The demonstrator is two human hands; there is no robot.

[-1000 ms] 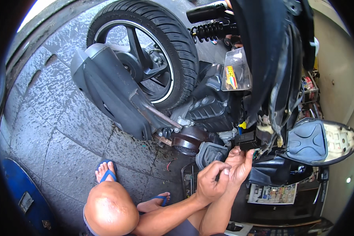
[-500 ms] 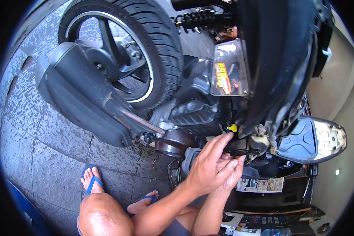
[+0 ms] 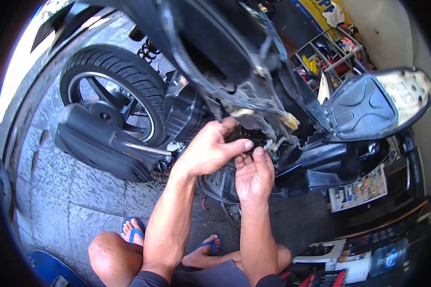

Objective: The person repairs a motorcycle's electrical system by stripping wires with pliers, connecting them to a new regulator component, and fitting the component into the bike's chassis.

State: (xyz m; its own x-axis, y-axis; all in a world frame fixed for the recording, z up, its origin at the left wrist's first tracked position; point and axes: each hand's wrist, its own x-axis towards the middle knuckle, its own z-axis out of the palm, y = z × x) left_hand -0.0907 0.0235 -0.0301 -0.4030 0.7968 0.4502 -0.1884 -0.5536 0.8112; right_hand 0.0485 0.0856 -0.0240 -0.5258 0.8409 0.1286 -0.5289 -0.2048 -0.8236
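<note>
A scooter with its side stripped open fills the middle, its dark body panel (image 3: 215, 43) slanting across the top. My left hand (image 3: 208, 148) reaches in beneath a wiring bundle (image 3: 251, 102), fingers curled, thumb pointing right. Whatever those fingers grip is hidden among the dark parts. Just right of it, my right hand (image 3: 255, 178) is palm up, thumb and fingertips pinched together beside the left thumb. Small coloured wires (image 3: 274, 154) show at its fingertips; the piece in the pinch is too small to name. A cream plastic connector (image 3: 290, 121) hangs above and to the right.
At left are the rear wheel (image 3: 143, 71) and the black exhaust muffler (image 3: 98, 141). The raised seat (image 3: 364, 105) juts out at right, over a newspaper sheet (image 3: 359, 190). A shelf rack (image 3: 316, 57) stands behind; a clear water bottle (image 3: 390, 258) lies lower right.
The view has shifted, so the scooter's wheel and muffler appear smaller and farther left. My hands, overlapping before, are now side by side at the wiring. The yellow piece near the left fingertips is out of sight.
</note>
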